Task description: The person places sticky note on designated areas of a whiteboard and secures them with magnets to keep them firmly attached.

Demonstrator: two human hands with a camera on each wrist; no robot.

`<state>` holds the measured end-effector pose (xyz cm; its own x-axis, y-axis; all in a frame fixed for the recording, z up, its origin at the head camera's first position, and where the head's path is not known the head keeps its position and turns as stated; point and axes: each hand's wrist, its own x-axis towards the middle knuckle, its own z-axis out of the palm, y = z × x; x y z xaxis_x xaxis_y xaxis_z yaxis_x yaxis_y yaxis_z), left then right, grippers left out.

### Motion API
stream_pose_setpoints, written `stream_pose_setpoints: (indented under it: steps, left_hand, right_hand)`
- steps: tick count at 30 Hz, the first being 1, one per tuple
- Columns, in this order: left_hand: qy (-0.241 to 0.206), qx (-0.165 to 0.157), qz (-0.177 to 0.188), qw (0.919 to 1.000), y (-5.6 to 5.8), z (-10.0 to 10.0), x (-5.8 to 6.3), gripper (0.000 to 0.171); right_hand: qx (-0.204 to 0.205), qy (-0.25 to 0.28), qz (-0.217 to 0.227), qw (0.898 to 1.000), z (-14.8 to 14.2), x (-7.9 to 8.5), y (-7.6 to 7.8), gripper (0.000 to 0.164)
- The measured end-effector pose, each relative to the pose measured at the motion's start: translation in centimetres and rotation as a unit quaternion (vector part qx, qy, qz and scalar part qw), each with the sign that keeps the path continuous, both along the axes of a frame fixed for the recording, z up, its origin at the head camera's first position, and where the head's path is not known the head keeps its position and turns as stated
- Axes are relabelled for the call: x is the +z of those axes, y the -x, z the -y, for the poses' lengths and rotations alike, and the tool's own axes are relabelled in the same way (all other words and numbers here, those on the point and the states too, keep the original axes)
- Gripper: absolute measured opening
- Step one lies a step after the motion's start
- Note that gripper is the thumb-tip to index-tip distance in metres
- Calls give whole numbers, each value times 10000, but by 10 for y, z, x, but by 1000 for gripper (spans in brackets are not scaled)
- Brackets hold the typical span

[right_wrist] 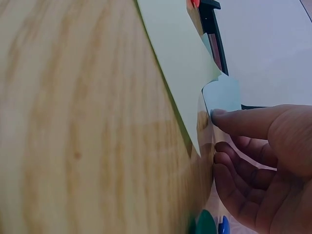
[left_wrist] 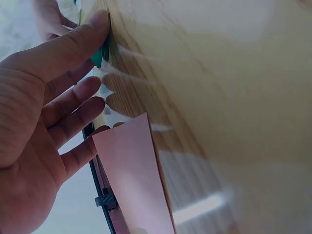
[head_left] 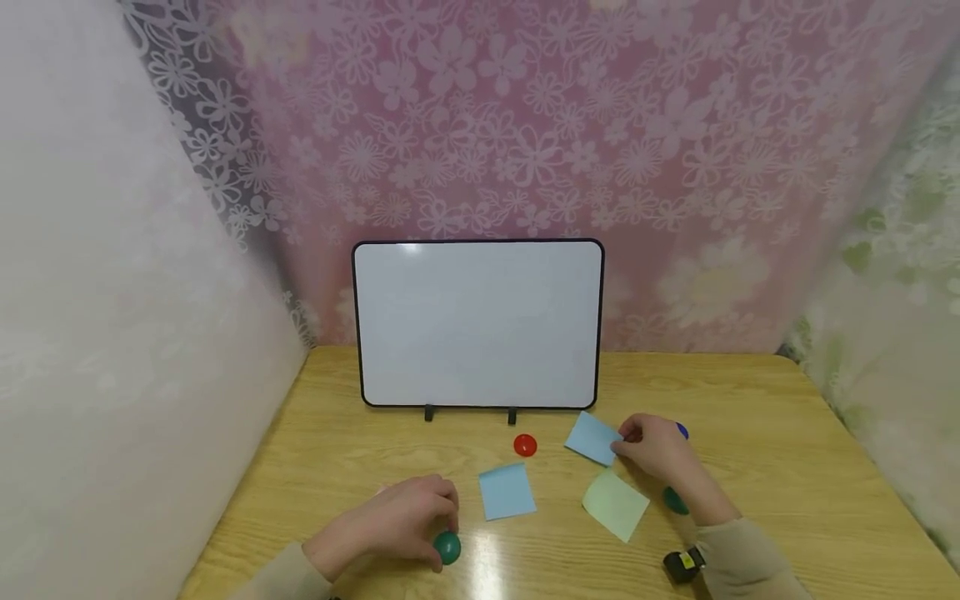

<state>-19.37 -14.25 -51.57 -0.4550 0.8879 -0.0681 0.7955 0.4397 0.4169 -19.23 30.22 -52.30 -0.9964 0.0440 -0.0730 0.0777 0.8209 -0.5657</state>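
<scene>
My left hand (head_left: 405, 518) pinches a green round magnet (head_left: 447, 547) between thumb and forefinger, low over the table. In the left wrist view a pink sticky note (left_wrist: 131, 170) lies beside the other fingers; from the head it is almost wholly hidden by that hand. At the right, my right hand (head_left: 656, 446) pinches the edge of a blue sticky note (head_left: 590, 437) just before the whiteboard (head_left: 480, 325). A second blue sticky note (head_left: 507, 492) lies between the hands. Nearer me than the right hand's note is a pale green sticky note (head_left: 617, 505).
A red round magnet (head_left: 525, 445) lies before the whiteboard's feet. Beside the right forearm are another green magnet (head_left: 675, 500) and a blue one (head_left: 682, 430), both partly covered. A small black device (head_left: 681, 567) sits at the right sleeve. Patterned cloth walls enclose the wooden table (head_left: 780, 433).
</scene>
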Motion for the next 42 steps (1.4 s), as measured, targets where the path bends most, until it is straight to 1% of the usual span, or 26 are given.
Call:
stream_pose_setpoints:
  steps: [6,10,17,29,32,35,39,42]
  left_hand:
    - [-79,-50,-10,10000,0,3,-2,32]
    - [-75,-54,34,10000,-1,4,-3,32]
    - [-193,-129,-34,9997,-2,5,-5,31]
    - [-218,22,226,9995,0,3,1,29]
    - [-267,29,274,9993,0,3,1,29]
    - [-323,50,329,9989,0,2,0,29]
    - [-373,89,202,9991,4,0,-1,30]
    - [-404,117,151,9990,4,0,-4,30]
  right_hand:
    - [-35,65,-104,9999,0,-2,-3,27]
    - [-36,196,-123,9997,0,-6,-5,26]
    - [16,382,-262,9989,1,-9,-9,25]
    - [-55,678,-40,9977,0,-4,-8,30]
    - [-33,758,-35,9971,0,-3,-9,34]
    - [-17,798,-14,9968,-2,-4,-8,41]
    - [37,836,89,9965,-4,-4,-7,54]
    - [129,797,175,9966,-5,-5,-9,59]
